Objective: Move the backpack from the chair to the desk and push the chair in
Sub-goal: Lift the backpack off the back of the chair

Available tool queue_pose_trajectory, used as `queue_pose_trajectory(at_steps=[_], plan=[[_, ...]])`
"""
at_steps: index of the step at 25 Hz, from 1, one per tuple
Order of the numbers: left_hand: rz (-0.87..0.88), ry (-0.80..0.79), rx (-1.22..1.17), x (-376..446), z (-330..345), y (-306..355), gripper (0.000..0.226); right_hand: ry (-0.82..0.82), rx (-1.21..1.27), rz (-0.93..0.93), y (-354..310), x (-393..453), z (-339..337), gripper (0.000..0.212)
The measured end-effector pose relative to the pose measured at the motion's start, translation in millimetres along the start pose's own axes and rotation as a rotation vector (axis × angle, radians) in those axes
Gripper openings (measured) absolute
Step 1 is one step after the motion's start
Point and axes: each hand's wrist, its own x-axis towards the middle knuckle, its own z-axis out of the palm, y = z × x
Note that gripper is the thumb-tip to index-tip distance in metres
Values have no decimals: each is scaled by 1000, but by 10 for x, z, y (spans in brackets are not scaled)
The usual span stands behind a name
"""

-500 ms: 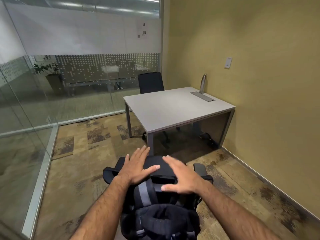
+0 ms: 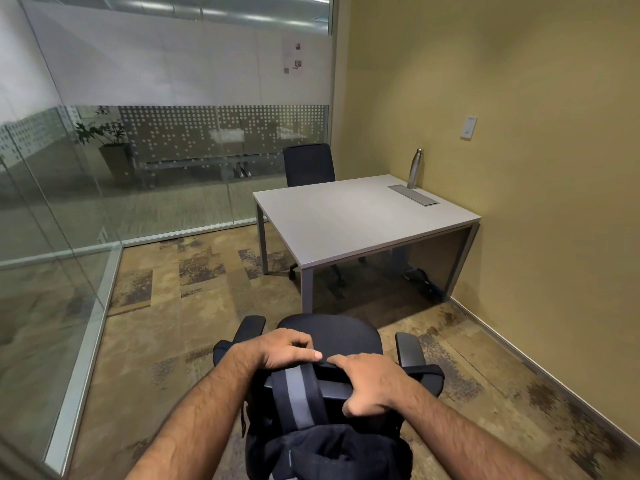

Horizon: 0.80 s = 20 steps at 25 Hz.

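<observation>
A black backpack (image 2: 329,452) with a grey-striped strap (image 2: 294,393) hangs over the backrest of a black office chair (image 2: 332,329) directly below me. The chair stands on the carpet, a short way out from the near corner of the grey desk (image 2: 346,220). My left hand (image 2: 282,349) is curled over the top of the strap. My right hand (image 2: 374,381) grips the pack's top edge at the backrest's top bar. The fingertips of both hands nearly meet. The lower part of the backpack is cut off by the frame.
A steel bottle (image 2: 415,168) and a cable hatch (image 2: 414,195) sit at the desk's far right. A second black chair (image 2: 308,164) is tucked in on the far side. Glass walls (image 2: 69,202) close the left and back, and a yellow wall (image 2: 536,202) closes the right.
Both hands were spread open above the backrest. Now they have come down and closed on the top of the backpack. The view has moved a little closer to the chair.
</observation>
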Motion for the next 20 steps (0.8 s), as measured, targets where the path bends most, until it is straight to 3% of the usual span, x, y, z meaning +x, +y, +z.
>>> queue_pose_trajectory(at_steps=[6,10,20], plan=[[-63,-34,296,107,-138,23,88,11,23,23,38,-15,10,89],[-124,-54,496,-18,-290,-6,75,15,30,35,69,-28,10,93],[-83,175,724,-280,-478,-330,103,18,37,56,73,-120,34,98]])
